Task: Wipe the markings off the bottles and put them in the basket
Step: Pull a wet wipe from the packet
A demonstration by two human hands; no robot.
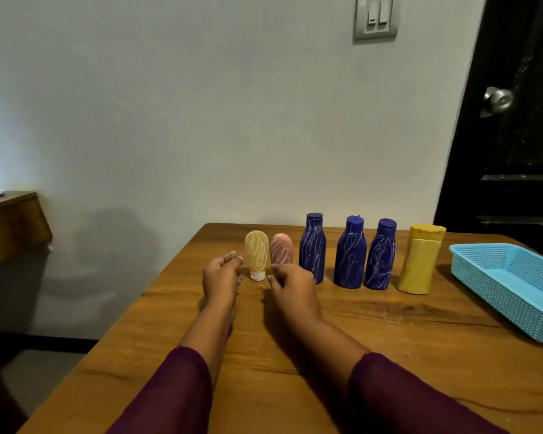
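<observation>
Several bottles stand in a row near the table's far edge. From the left: a small yellow tube bottle [257, 254] on its white cap, a small pink tube bottle [281, 248], three dark blue bottles [312, 248] [350, 254] [381, 256], all with white scribbles, and a yellow bottle [419, 260]. A light blue basket [514, 289] sits at the right. My left hand [220, 275] hovers just left of the yellow tube, fingers loosely curled, holding nothing. My right hand [290, 282] hovers in front of the pink tube, fingers loosely curled, hiding its base.
The wooden table [264, 355] ends close behind the bottles at a grey wall. A dark door with a knob [499, 100] stands at the right. Another wooden surface [10, 220] lies at the far left.
</observation>
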